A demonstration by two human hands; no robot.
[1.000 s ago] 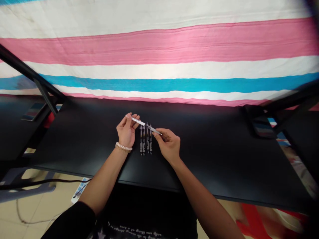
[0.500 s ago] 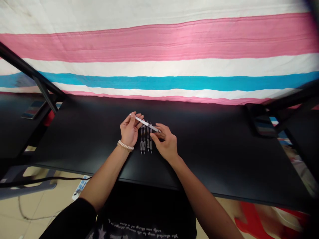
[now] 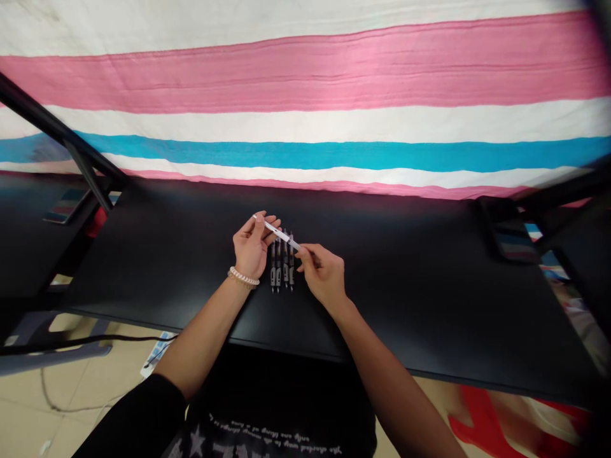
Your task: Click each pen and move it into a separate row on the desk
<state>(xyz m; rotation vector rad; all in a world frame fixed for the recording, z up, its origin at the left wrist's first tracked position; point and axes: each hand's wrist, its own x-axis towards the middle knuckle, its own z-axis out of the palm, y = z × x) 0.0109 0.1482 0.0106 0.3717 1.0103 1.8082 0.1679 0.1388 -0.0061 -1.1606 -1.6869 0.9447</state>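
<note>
Right hand (image 3: 325, 273) has shifted slightly; I see it and left hand (image 3: 251, 251) pinch one slim, straight, white-grey pen (image 3: 277, 231).

Centre: white pen (image 3: 277, 231) with grey section, grey-and-black pens (image 3: 286, 267) below; whitish coil bracelet (image 3: 243, 277). Mid-frame: plain black tabletop (image 3: 405, 280). Upper frame: cloth (image 3: 305, 76) striped white, pink, blue. Bottom: black T-shirt (image 3: 286, 388), pale lettering (image 3: 300, 437), star (image 3: 196, 440).

Soft, even light is brightening the striped cloth (image 3: 305, 76), while the worktop (image 3: 405, 273) is looking dim, a faint sheen showing toward its near edge. Wide-angle distortion is stretching the sides; blur is smearing the right margin, and darkness is filling the upper right corner.
</note>
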